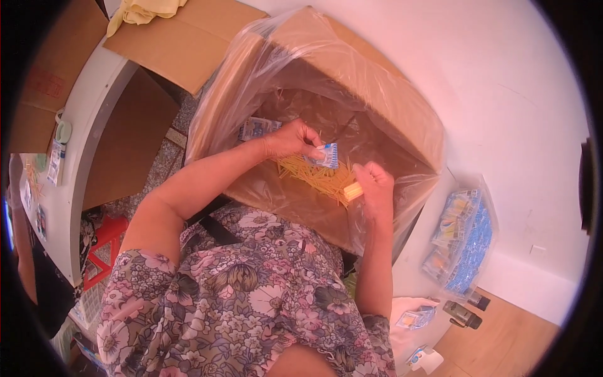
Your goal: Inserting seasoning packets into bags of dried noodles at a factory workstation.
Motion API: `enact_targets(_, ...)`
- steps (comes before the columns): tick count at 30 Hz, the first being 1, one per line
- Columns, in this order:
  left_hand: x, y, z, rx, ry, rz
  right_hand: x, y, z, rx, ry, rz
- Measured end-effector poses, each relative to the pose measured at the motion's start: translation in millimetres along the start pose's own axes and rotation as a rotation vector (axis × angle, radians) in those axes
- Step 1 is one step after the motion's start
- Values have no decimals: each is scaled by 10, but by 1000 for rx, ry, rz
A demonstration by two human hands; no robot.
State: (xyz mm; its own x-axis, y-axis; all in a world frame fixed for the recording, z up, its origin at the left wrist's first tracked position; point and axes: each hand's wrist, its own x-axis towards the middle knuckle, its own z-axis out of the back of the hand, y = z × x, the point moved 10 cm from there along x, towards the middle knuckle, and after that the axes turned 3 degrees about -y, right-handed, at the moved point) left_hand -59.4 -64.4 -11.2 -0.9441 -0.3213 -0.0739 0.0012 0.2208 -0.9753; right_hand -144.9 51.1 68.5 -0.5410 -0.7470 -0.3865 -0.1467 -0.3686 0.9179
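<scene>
Two hands: L hand (pixel 303 139) & R hand (pixel 377 185) were held apart, both over the box (pixel 361 47).
Packet (pixel 323 156): sm., clear w/ blue & white print; pinched btwn L thumb & fingers, above the loose sticks (pixel 308 179); contents couldn't be made out.
Bundle (pixel 353 191): short yellow sticks, gripped side by side in R fingers & thumb, lower in view than packet & to its R.
Loose sticks: thin, yellow, heaped in box below the hands.
Box: cardboard, lined w/ clear film (pixel 286 50), which was draped over the rim.
2nd packet (pixel 259 128): seen at box's L side, just beside L wrist.
Bag (pixel 461 235): clear, stuffed w/ blue-white packets, set R of box.
Cloth (pixel 144 11): pale yellow, laid on cardboard sheet (pixel 182 50), top L.
Dark gadget (pixel 463 314): placed lower R; kind unclear.
Co-worker's arm (pixel 24 239): partly shown, far L.
</scene>
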Motion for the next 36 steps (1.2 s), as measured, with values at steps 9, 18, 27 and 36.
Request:
enact_targets(9, 38, 31, -72, 28, 60, -40, 402, 235, -28, -333, -87, 264)
enact_targets(18, -11, 5, -59, 45, 53, 27, 251, 626, -446, -950, -157, 562)
enact_targets(27, 22, 235, -160, -204, 27, 140, 59, 233, -117, -493, -216, 447)
enact_targets(36, -13, 285, 755, 632, -328, -20, -1149, 767, 601, -567, -249, 719)
